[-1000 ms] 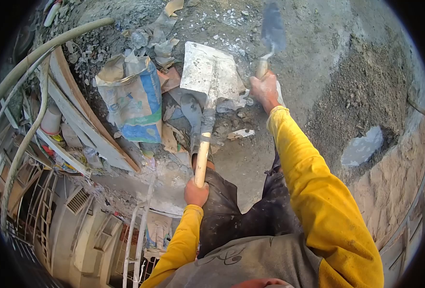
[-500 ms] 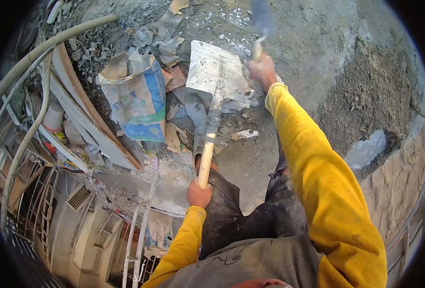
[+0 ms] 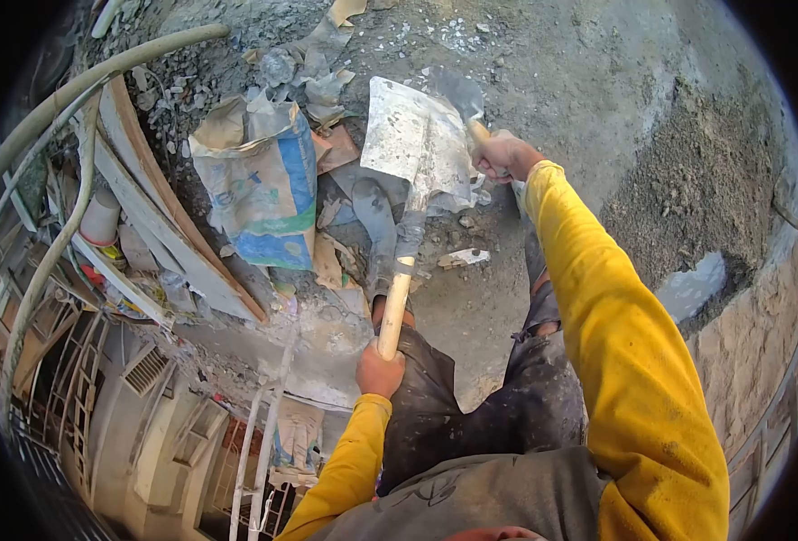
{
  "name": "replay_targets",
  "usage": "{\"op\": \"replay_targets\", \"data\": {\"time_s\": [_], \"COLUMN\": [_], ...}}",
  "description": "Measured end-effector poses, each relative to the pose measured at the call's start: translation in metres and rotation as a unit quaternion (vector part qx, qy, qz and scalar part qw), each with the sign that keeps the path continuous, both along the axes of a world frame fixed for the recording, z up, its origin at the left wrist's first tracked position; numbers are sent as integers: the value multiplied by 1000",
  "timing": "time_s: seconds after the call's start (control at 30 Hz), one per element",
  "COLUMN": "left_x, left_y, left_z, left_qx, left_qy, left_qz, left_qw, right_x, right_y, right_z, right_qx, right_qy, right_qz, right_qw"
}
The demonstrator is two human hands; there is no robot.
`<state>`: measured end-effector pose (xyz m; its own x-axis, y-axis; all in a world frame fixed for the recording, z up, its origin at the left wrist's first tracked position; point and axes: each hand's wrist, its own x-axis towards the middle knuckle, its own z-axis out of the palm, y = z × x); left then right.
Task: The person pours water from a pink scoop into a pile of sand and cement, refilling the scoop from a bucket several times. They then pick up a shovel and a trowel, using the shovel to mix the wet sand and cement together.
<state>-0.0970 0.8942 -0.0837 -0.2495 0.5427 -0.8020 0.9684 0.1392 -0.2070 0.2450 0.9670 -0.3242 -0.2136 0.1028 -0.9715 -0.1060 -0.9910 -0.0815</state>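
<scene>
My left hand [image 3: 380, 370] grips the wooden handle of a shovel [image 3: 410, 153], whose flat grey blade is raised over the rubble. My right hand [image 3: 502, 155] is closed on the wooden handle of a trowel [image 3: 458, 94]. The trowel's blade lies against the upper right edge of the shovel blade. Both arms wear yellow sleeves. My dark, dusty trousers [image 3: 471, 406] show below the hands.
A torn cement bag [image 3: 259, 185] stands left of the shovel among paper scraps. Wooden planks [image 3: 160, 221] and a hose [image 3: 74, 86] lie further left by a drop at the slab edge. A heap of sand [image 3: 696, 189] sits to the right, beside a rough wall [image 3: 751, 343].
My right hand has swung the trowel down and left from above the ground until its blade meets the shovel blade. The shovel has shifted slightly to the right.
</scene>
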Motion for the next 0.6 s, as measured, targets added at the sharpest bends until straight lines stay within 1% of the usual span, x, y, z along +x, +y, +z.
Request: {"op": "replay_targets", "data": {"time_s": [0.07,0.1,0.17,0.2,0.27,0.3,0.37,0.4,0.43,0.5,0.57,0.6], "left_x": [-4,-7,-9,-11,-11,-9,-8,-10,-10,-8,-7,-6], "left_y": [-6,-7,-9,-9,-8,-6,-4,-4,-5,-4,-2,-1], "left_z": [5,2,-1,-1,2,3,2,2,1,0,4,5], "left_qx": [-14,-10,-5,-5,-5,-5,-4,-5,-6,-8,-7,-11], "left_qy": [12,11,4,0,-4,-7,-10,-11,-13,-13,-13,-2], "left_qz": [12,9,5,9,11,13,14,14,15,17,17,17], "left_qw": [1000,1000,1000,1000,1000,1000,1000,1000,1000,1000,1000,1000], "right_x": [11,21,31,33,33,36,44,38,32,16,-38,-48], "right_y": [0,0,-10,-12,-19,-21,-21,-24,-29,-42,-99,-124], "right_z": [0,10,10,12,20,28,45,43,46,53,-20,-29], "right_qx": [42,121,226,226,245,245,208,208,207,157,197,257], "right_qy": [-28,-110,-141,-142,-209,-210,-385,-427,-429,-492,-470,-454], "right_qz": [-160,-202,-196,-195,-269,-270,-335,-405,-405,-433,-259,-19], "right_qw": [986,966,944,944,908,907,834,781,781,738,821,853]}}
